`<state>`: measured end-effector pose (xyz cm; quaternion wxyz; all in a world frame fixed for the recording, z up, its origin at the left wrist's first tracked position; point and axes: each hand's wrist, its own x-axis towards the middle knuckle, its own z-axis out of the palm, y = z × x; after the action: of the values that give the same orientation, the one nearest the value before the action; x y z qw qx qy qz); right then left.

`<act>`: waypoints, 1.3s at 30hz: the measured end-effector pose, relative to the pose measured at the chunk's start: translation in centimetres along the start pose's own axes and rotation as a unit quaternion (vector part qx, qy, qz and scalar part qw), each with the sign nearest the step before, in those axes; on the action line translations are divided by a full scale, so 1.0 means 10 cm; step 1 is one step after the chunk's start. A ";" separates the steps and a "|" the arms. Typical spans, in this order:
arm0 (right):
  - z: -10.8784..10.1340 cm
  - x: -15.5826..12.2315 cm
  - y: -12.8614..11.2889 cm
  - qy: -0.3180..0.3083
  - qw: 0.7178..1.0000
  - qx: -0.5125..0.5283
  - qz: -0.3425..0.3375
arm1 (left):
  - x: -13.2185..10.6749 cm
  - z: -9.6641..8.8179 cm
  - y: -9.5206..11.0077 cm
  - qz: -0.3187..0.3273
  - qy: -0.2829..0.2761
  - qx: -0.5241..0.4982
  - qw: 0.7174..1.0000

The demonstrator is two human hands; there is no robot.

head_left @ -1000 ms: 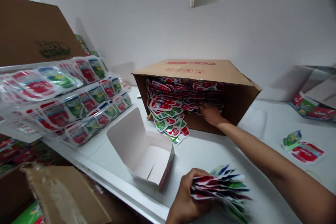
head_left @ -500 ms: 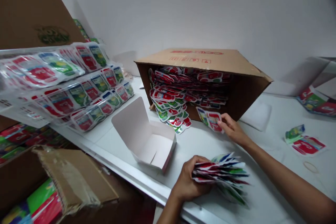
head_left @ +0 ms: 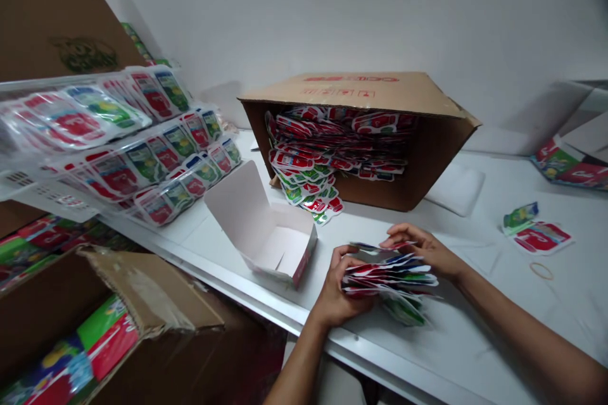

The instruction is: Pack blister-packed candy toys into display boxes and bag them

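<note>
My left hand (head_left: pixel 339 288) grips a thick stack of printed sachets (head_left: pixel 389 281), red, green and blue with white edges, fanned out toward the right. Over the top of that stack, my right hand (head_left: pixel 422 250) pinches one more sachet (head_left: pixel 401 245), whose left end meets the fingers of my left hand. Left of my hands stands a small white carton (head_left: pixel 280 243) with its lid raised and its inside bare. Behind lies a big brown cardboard box (head_left: pixel 361 92) on its side, and loose sachets (head_left: pixel 313 186) spill from its mouth onto the table.
Clear-plastic strips of sachets (head_left: pixel 156 158) stand at the left. An open cardboard box (head_left: pixel 156 291) with colourful cartons sits below the table edge. Rightward lie a folded sachet (head_left: pixel 541 237), a rubber band (head_left: pixel 541 271), a white pad (head_left: pixel 458 188) and a printed carton (head_left: pixel 570 164).
My right hand has brought a sachet from before the big box down to the top of the stack. My left hand keeps its grip, and the view has shifted slightly.
</note>
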<state>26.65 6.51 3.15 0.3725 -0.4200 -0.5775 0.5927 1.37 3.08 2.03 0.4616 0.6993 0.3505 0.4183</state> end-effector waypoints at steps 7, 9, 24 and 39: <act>0.24 -0.17 0.27 0.003 0.992 0.122 -0.024 | -0.05 0.02 -0.09 0.007 0.011 -0.031 0.999; 0.31 -0.21 0.25 0.001 0.985 0.169 0.020 | -0.05 0.02 -0.08 -0.025 0.018 -0.053 0.998; -0.41 1.50 -0.24 0.238 0.810 -0.536 -0.002 | 0.00 -0.03 0.03 -0.091 -0.057 -0.080 0.991; -0.49 0.95 0.08 0.303 0.844 -0.436 -0.077 | 0.02 -0.03 -0.01 -0.090 -0.060 -0.094 0.990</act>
<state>27.75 17.06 1.82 0.3516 -0.6516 -0.6658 0.0923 1.13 3.39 2.04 0.5812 0.6423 0.3426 0.3636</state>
